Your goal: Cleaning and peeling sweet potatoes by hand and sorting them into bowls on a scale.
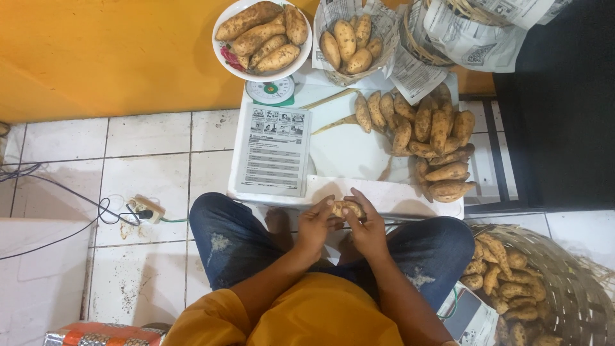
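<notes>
Fingers of the left hand (315, 224) and right hand (365, 225) closed together around one sweet potato (340, 208) at lower centre, over the white tabletop (391, 195) edge. A loose pinch could have let it fall between the knees.

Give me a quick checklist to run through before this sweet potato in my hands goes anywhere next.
1. Grip: left hand and right hand both on the sweet potato: ok.
2. Potato's surface clean: mostly hidden by fingers: cannot tell.
3. Room in the white bowl on the scale: heaped: not ok.
4. Bare space on the white board beside the loose pile: ok.
5. Room in the paper-lined basket: ok.
6. Scale reading: dial too small: cannot tell.
</notes>
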